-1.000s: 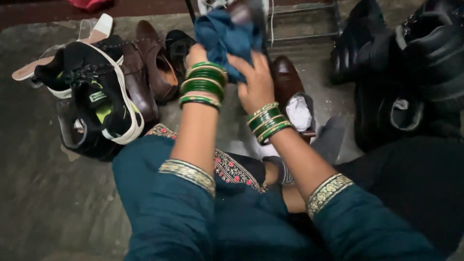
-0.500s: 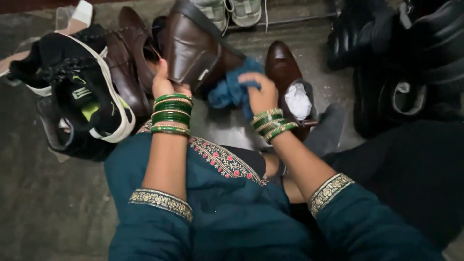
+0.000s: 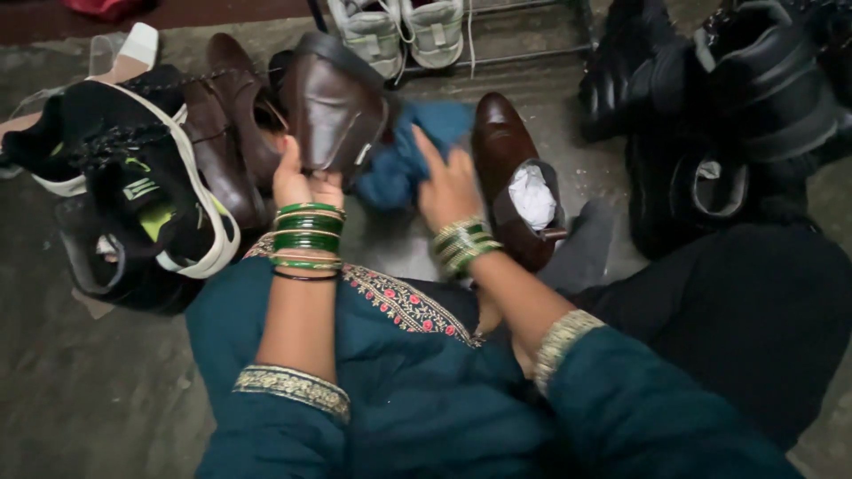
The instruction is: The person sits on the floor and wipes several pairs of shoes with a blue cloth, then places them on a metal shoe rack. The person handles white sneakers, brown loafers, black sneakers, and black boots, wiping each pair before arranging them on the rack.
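My left hand point(image 3: 300, 179) grips a dark brown leather shoe point(image 3: 333, 105) by its heel end and holds it up, sole side towards me. My right hand point(image 3: 446, 184) presses a crumpled blue cloth point(image 3: 404, 153) against the side of that shoe. Both wrists carry green bangles. A second brown shoe point(image 3: 503, 164) stands on the floor just right of my right hand, with white paper point(image 3: 531, 195) stuffed inside it.
Black sneakers with white soles point(image 3: 133, 177) and more brown shoes point(image 3: 226, 133) lie at the left. A pair of grey sneakers point(image 3: 404, 31) rests on a metal rack at the top. Black boots point(image 3: 737, 124) crowd the right. My teal-clad knee point(image 3: 382, 355) fills the foreground.
The brown shoe came down from behind the raised cloth into my left hand. My right hand moved the blue cloth down and along the shoe's side.
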